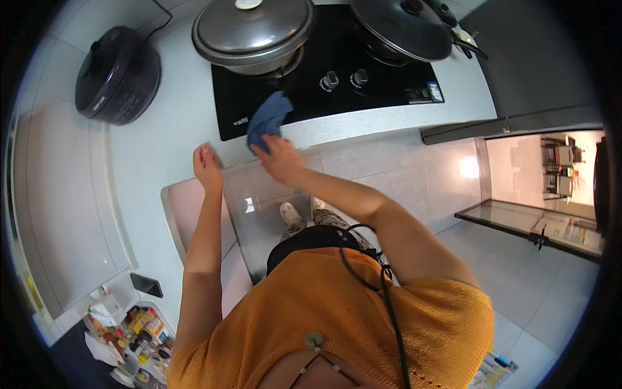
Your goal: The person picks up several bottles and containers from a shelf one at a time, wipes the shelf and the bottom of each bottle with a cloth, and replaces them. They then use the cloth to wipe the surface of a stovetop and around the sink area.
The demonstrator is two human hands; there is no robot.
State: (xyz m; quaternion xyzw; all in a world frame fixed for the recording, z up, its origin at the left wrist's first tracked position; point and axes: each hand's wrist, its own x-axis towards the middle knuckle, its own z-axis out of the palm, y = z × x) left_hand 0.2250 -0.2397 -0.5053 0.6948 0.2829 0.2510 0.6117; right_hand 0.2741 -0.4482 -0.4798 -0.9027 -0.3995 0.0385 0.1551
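Note:
My right hand (282, 159) grips a blue cloth (268, 118) by its near end. The cloth is bunched and lies over the front left edge of the black glass gas hob (304, 97), partly on the hob and partly on the counter rim. My left hand (207, 170) is by the counter's front edge, left of the cloth, with its fingers curled in and nothing seen in them. On the hob's left burner stands a large lidded metal pot (253, 35). A dark lidded pan (405, 29) sits on the right burner. Two knobs (330, 81) are between them.
A black rice cooker (120, 78) stands on the white counter (175, 123) at the left. Farther down that counter lie a phone (146, 284) and a crowd of bottles and jars (139, 343). At right are a dark cabinet (531, 65) and an open glass door (518, 223).

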